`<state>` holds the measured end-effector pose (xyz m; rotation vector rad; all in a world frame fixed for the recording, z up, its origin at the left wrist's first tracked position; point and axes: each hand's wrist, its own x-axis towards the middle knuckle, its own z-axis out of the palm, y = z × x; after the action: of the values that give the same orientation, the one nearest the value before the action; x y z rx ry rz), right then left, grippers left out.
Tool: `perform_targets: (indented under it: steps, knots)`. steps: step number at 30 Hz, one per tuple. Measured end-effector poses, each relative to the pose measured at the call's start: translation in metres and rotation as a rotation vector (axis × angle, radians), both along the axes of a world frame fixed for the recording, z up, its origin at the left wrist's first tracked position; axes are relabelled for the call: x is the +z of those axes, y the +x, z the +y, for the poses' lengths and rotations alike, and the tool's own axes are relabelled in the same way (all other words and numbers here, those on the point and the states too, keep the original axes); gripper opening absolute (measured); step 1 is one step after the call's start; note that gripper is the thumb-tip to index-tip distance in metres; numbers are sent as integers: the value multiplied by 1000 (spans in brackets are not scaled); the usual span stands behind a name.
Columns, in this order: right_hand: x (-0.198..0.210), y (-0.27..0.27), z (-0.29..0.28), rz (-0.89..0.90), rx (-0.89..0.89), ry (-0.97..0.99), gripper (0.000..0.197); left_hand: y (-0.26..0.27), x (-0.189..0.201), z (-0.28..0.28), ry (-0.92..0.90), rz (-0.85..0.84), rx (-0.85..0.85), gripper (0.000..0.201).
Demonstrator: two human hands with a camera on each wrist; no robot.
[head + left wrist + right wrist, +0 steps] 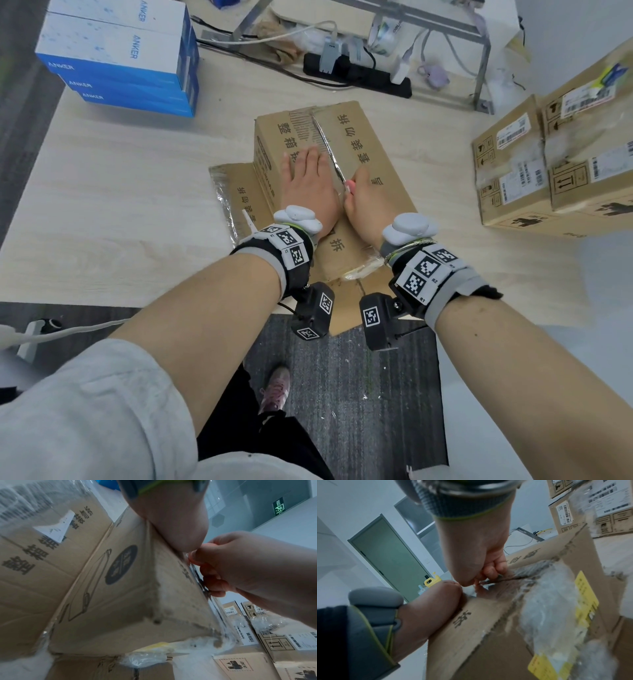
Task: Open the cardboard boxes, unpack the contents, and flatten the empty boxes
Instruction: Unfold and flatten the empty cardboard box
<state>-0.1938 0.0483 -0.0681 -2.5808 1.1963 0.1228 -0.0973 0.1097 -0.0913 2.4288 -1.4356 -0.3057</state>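
Note:
A brown cardboard box [370, 154] with black printed characters stands on the light wooden table [120, 205], its top seam covered in clear tape. My left hand [308, 181] lies flat with straight fingers on the left top flap. Beside it my right hand [363, 198] is curled into a fist at the seam [329, 147]. In the right wrist view its fingers [489, 572] pinch a small dark thing [499, 576] at the taped seam; whether that is a tool or tape I cannot tell. The left wrist view shows the box side [120, 588] and the right fist [231, 563].
A flattened cardboard sheet [236, 195] lies under the box's left side. Several sealed labelled boxes [548, 164] stand at the right. Stacked blue Anker boxes [116, 54] sit at the far left. A black power strip [356, 73] with cables lies behind. The table's near edge is at my wrists.

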Motion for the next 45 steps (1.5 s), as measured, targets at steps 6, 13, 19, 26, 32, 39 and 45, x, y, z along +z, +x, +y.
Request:
perform_targets:
  steps: [6, 13, 19, 26, 32, 39, 45]
  knots:
    - [-1, -3, 0, -2, -1, -3, 22, -1, -3, -2, 14, -33, 16, 57]
    - [-2, -16, 5, 1, -13, -14, 21, 0, -7, -4, -25, -58, 18, 56]
    - [-4, -18, 6, -74, -28, -5, 26, -26, -10, 12, -117, -72, -41, 45]
    - [-5, -17, 5, -64, -48, 7, 24, -41, -16, 15, -86, -22, 10, 62]
    - [-1, -29, 10, 14, -22, -91, 25, -42, -19, 15, -81, -67, 1, 53]
    - [-5, -38, 13, 7, 18, -118, 26, -43, -17, 15, -53, -77, 3, 53]
    - [-9, -46, 18, 70, 39, -230, 26, -44, -9, 18, -28, -63, -12, 70]
